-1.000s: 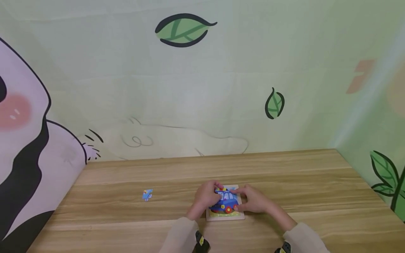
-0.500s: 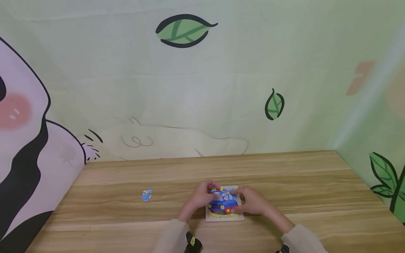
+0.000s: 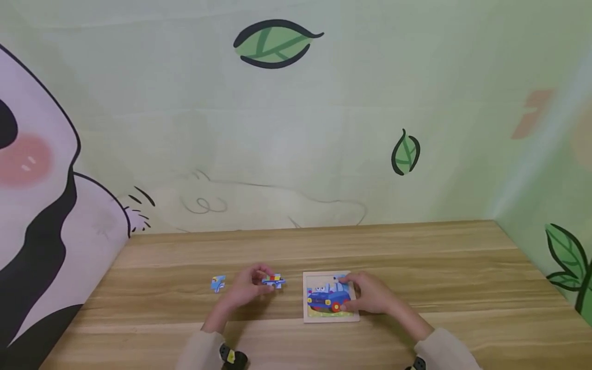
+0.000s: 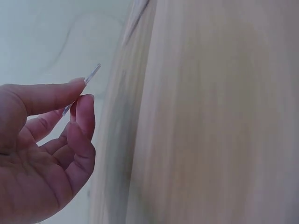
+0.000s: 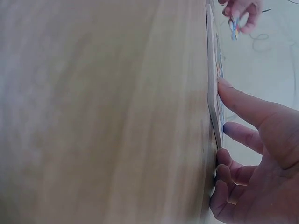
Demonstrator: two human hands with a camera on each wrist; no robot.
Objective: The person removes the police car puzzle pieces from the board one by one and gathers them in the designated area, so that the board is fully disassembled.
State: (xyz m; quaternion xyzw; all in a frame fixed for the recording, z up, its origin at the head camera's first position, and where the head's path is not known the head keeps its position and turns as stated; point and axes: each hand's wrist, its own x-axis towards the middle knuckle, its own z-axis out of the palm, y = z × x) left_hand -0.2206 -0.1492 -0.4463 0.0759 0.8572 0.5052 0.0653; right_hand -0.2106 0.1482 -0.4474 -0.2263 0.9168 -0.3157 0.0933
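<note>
In the head view, my left hand (image 3: 250,285) is raised to the left of the puzzle, pinching a jigsaw piece (image 3: 274,280) with blue, red and yellow print. The left wrist view shows that thin piece (image 4: 95,73) edge-on between thumb and fingers. A square wooden puzzle board (image 3: 331,319) with a blue car picture lies on the table; bare wood shows along its upper left part. My right hand (image 3: 370,294) rests at its right side, thumb and index finger touching the picture, the other fingers bent beside the board's edge (image 5: 214,93).
One loose blue puzzle piece (image 3: 218,283) lies on the wood-grain table (image 3: 416,257), left of my left hand. Behind the table stands a pale green wall (image 3: 296,128) printed with leaves, with a panda picture (image 3: 97,221) on the left.
My left hand has lifted the piece off the upper part of the puzzle and carried it left, baring the wood there. My right hand has stayed on the board.
</note>
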